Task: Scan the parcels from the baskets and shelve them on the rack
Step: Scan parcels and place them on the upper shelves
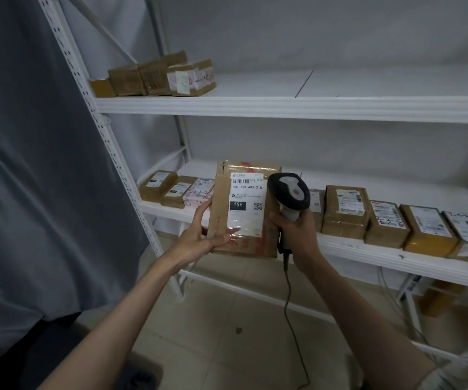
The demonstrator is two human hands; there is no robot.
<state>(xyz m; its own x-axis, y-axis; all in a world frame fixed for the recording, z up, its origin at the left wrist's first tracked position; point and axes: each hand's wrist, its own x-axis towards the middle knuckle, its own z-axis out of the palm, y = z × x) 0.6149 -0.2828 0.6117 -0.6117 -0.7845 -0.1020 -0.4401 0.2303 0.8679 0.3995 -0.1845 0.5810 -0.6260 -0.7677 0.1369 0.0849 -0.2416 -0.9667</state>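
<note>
Item held: flat brown cardboard parcel (pixel 244 209) with a white shipping label reading "15H-159-A03-210" and a black "15H" block, label facing the camera, upright in front of the middle shelf (pixel 368 249) of a white metal rack (pixel 283 108).

Left hand (pixel 202 232): supports the parcel at its lower left edge; thumb on the label side near the bottom, fingers (pixel 203 211) clamped along the left edge.

Right hand (pixel 292 232): fingers wrapped tight round the handle of a grey-and-black corded handheld barcode scanner (pixel 289 192). Scanner head stands just beside the parcel's right edge, at label height. Its dark cable (pixel 287 291) hangs down toward the floor.

Middle shelf, left of the held parcel: three small taped parcels (pixel 171 190) side by side. Right of it: a row of brown labelled boxes (pixel 382 220), touching or nearly so, running to the frame edge.

Upper shelf (pixel 255 106): a cluster of small brown boxes (pixel 159 77) at its left end.

Left of frame: grey fabric (pixel 30 164) beside the rack's perforated upright.

Floor: pale tiles (pixel 227 333).
</note>
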